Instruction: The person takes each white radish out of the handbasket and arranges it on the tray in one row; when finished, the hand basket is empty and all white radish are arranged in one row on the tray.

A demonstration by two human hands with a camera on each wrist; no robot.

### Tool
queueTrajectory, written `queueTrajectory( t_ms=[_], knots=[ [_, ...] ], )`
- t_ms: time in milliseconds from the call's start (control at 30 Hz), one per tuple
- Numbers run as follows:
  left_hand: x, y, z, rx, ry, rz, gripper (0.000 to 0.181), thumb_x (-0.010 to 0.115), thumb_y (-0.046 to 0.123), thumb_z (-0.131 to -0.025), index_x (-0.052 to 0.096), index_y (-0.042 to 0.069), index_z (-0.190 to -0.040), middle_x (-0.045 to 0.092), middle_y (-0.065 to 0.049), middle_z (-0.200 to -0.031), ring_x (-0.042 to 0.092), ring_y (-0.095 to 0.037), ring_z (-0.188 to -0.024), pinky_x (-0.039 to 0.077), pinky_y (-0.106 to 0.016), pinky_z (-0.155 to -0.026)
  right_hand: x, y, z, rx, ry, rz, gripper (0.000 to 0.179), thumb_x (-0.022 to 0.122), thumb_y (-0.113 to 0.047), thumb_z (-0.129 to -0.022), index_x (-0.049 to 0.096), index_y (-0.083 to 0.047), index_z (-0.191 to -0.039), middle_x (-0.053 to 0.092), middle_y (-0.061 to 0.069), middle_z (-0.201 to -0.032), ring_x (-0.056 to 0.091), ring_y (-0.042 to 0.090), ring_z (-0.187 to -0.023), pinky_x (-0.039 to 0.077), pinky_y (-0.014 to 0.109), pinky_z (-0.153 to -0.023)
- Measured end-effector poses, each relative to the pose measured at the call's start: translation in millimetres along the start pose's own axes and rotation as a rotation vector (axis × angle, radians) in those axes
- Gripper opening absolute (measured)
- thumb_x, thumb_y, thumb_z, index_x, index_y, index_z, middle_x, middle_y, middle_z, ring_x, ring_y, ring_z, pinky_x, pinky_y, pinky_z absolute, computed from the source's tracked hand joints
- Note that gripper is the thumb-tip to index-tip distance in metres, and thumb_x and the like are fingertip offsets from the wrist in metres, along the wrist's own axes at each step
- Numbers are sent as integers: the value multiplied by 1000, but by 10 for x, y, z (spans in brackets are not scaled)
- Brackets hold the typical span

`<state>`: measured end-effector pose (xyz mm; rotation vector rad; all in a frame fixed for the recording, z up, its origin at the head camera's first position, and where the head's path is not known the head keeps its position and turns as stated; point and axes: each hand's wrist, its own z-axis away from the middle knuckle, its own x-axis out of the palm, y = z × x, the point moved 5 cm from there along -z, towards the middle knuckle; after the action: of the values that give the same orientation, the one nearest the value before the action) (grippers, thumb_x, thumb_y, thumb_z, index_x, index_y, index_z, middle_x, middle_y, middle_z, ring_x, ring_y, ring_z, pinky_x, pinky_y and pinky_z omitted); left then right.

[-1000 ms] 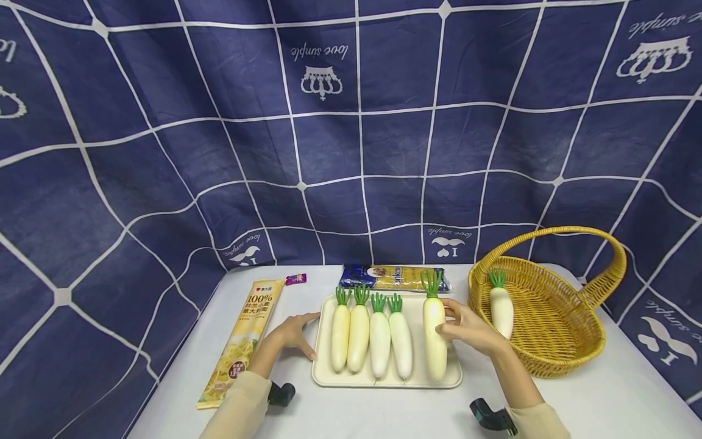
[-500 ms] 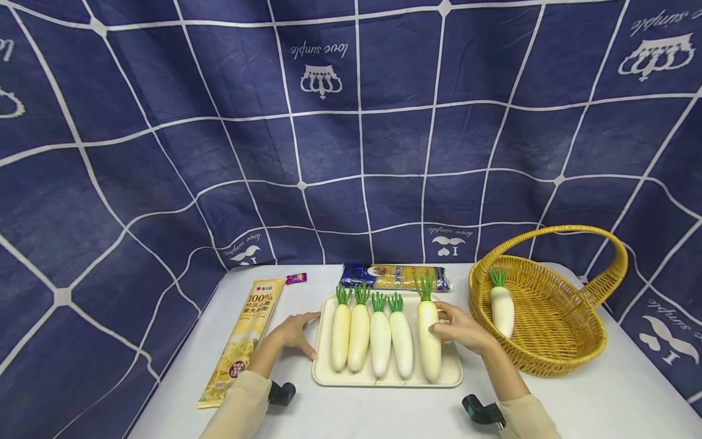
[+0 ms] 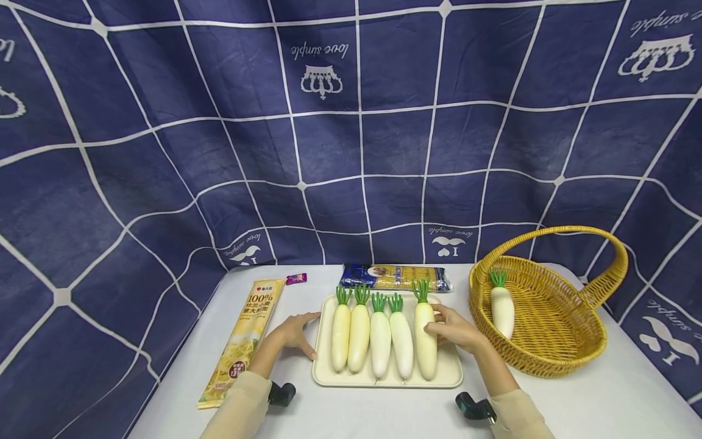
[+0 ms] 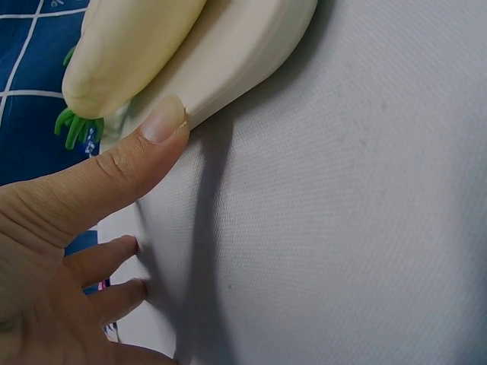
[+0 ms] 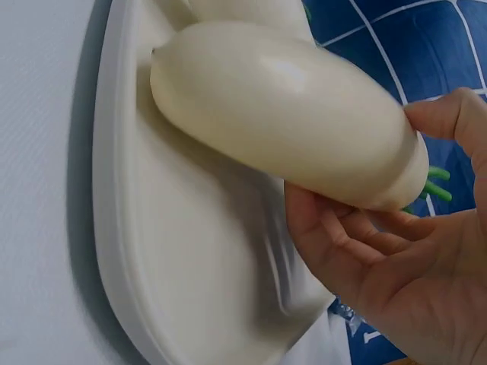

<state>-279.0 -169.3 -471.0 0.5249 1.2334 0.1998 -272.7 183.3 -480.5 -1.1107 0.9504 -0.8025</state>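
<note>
My right hand [image 3: 455, 328] grips a pale yellowish-white radish [image 3: 425, 341] with green stems, thumb on one side and fingers on the other. In the right wrist view, this radish [image 5: 281, 106] lies over the right part of the cream tray [image 5: 190, 281]; whether it bears fully on the tray I cannot tell. Several more white radishes [image 3: 379, 341] lie side by side to its left on the tray [image 3: 451, 369], stems facing away. My left hand [image 3: 290, 335] is at the tray's left edge with fingers spread. In the left wrist view, its thumb [image 4: 144, 144] touches the rim.
A yellow wicker basket [image 3: 554, 317] with a tall handle stands at the right, one white radish [image 3: 503, 311] inside. A long noodle packet [image 3: 241, 341] lies at the left, near a small purple packet [image 3: 296, 278]. Behind the tray is a blue-and-yellow pasta bag [image 3: 392, 277].
My right hand has moved left with the radish and lowered it, bringing it close beside the row on the tray. My left hand has stayed at the tray's edge.
</note>
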Motion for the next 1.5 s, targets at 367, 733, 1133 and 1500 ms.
queueTrajectory(
  t_ms=[367, 733, 1133, 1500],
  knots=[
    [61, -134, -93, 36, -6, 22, 104, 92, 32, -47, 47, 11, -138, 48, -23, -137, 39, -48, -126, 27, -64, -105, 32, 90, -69, 99, 41, -22, 73, 57, -11, -79, 22, 16, -137, 59, 20, -100, 62, 19, -75, 58, 37, -66],
    [19, -38, -13, 5, -3, 1, 98, 91, 18, -51, 47, 7, -137, 48, -23, -136, 39, -46, -127, 27, -62, -107, 77, 99, -126, 128, 34, -8, 71, 57, -12, -81, 23, 18, -136, 58, 20, -99, 62, 18, -70, 57, 34, -60],
    [15, -30, -8, 11, 1, 11, 98, 92, 16, -49, 47, 7, -137, 48, -23, -136, 40, -45, -127, 26, -62, -107, 77, 103, -97, 159, 89, 29, 69, 63, -13, -80, 31, 18, -132, 59, 17, -91, 62, 17, -63, 58, 33, -56],
    [8, -29, -33, 1, -3, 16, 100, 92, 18, -49, 47, 7, -138, 47, -23, -137, 39, -45, -128, 27, -61, -107, 57, 86, -64, 148, 113, 92, 71, 71, -18, -80, 36, 19, -129, 60, 18, -87, 61, 18, -61, 59, 35, -56]
  ],
)
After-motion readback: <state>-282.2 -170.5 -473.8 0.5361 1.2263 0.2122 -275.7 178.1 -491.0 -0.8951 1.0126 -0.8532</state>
